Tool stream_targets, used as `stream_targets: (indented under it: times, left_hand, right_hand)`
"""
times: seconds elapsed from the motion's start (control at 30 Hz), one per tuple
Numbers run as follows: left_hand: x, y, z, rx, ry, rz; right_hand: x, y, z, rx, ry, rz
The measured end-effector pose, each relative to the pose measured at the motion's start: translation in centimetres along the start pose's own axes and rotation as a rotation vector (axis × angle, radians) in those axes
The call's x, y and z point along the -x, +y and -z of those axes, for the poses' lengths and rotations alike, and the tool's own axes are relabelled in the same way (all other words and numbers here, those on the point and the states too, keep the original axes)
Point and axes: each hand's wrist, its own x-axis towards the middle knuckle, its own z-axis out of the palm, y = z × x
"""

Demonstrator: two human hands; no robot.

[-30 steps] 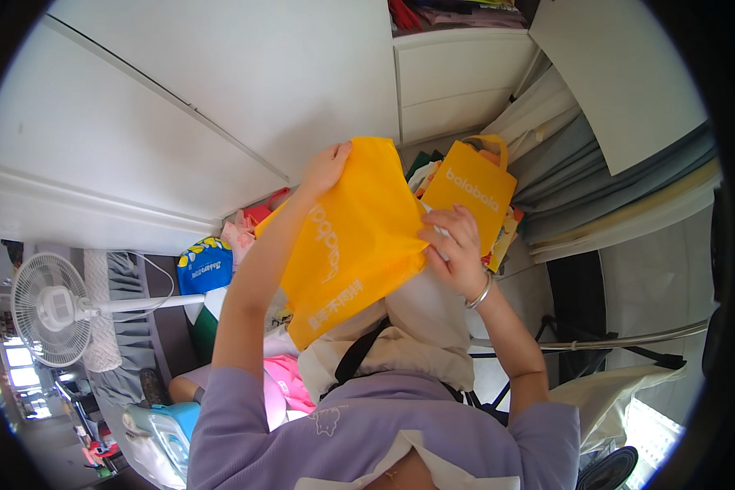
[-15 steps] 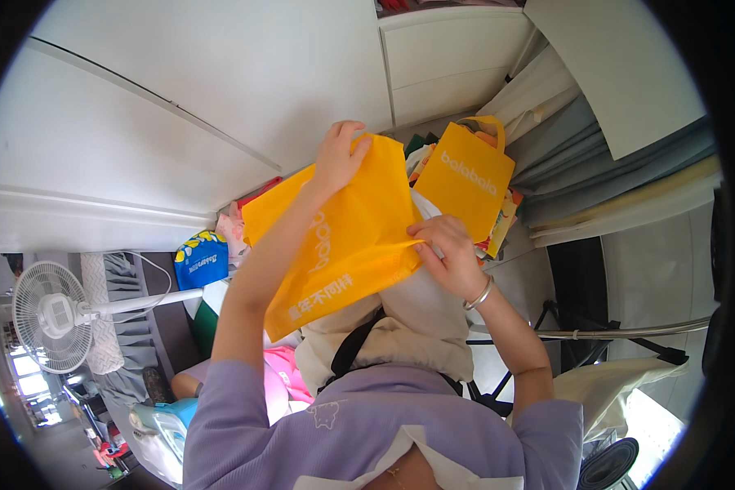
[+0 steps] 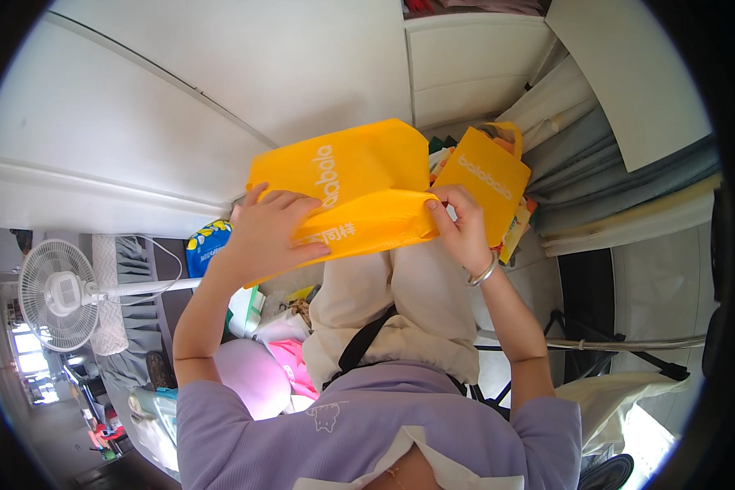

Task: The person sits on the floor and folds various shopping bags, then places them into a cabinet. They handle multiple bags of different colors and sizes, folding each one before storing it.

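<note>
A yellow bag with white lettering lies sideways above my lap, its lower part creased and folded. My left hand rests across the bag's left end, fingers stretched out over the surface and thumb apart. With thumb and fingers, my right hand pinches the bag's right edge near the fold; a silver bangle circles that wrist. The bag's underside is hidden from view.
Beyond my right hand, a second yellow bag with a handle leans on a pile of colourful items. A white fan stands at left near a blue bag. White cabinets rise ahead; grey curtains hang right.
My left hand has come down from the bag's far edge to its near left part. The bag has turned more sideways and its lower part is folded. My right hand still pinches the right edge.
</note>
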Motion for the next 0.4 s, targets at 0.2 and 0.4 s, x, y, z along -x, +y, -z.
stream_targets:
  times: [0.2,0.4]
  left_hand:
    - [6.7,-6.1,0.2,0.659,0.796,0.448]
    - [9.1,-6.0,-4.9,0.907,0.411,0.495]
  right_hand:
    - [0.3,0.3,0.0,-0.111,0.089,-0.121]
    - [0.4,0.4,-0.2,-0.177,0.038,-0.188]
